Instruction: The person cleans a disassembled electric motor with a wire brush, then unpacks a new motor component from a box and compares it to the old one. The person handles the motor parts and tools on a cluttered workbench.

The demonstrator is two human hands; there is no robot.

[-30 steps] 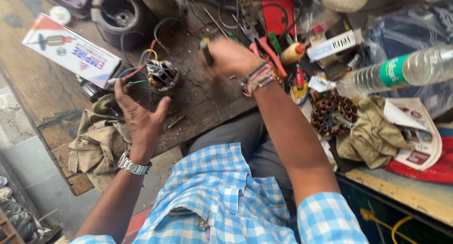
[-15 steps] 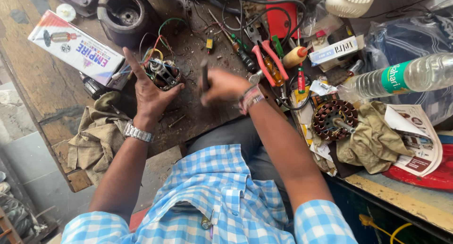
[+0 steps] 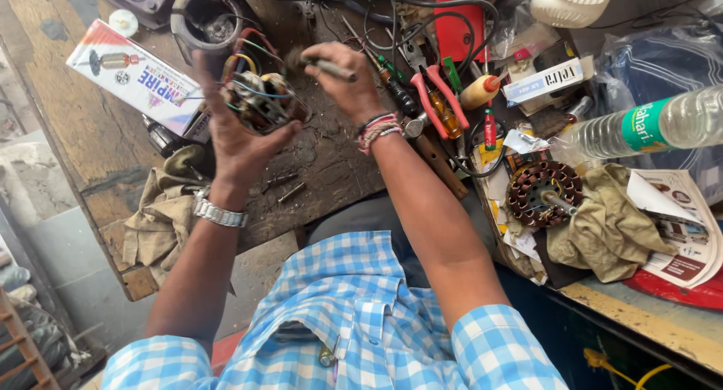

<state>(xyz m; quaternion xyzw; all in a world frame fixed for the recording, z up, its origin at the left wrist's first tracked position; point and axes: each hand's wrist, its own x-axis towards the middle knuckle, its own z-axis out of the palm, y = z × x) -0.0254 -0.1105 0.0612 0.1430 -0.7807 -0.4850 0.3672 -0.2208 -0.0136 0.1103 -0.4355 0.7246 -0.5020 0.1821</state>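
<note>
My left hand [image 3: 237,137] holds a small motor part with coloured wires [image 3: 260,102] lifted above the dark workbench [image 3: 331,171]. My right hand [image 3: 350,81] grips a slim screwdriver-like tool [image 3: 331,68] and points it toward the motor part from the right. A metal watch [image 3: 218,211] sits on my left wrist, and beaded bands [image 3: 378,128] wrap my right wrist.
A white cardboard box [image 3: 135,75] lies at the upper left, with a round motor housing [image 3: 211,21] behind it. Red-handled pliers [image 3: 433,96], screwdrivers, a copper-wound stator [image 3: 542,192], rags [image 3: 610,224], a clear plastic bottle [image 3: 640,126] and papers crowd the right side.
My left hand has taken the motor part off the bench and lifted it. My right hand has brought the tool in from the right toward the part.
</note>
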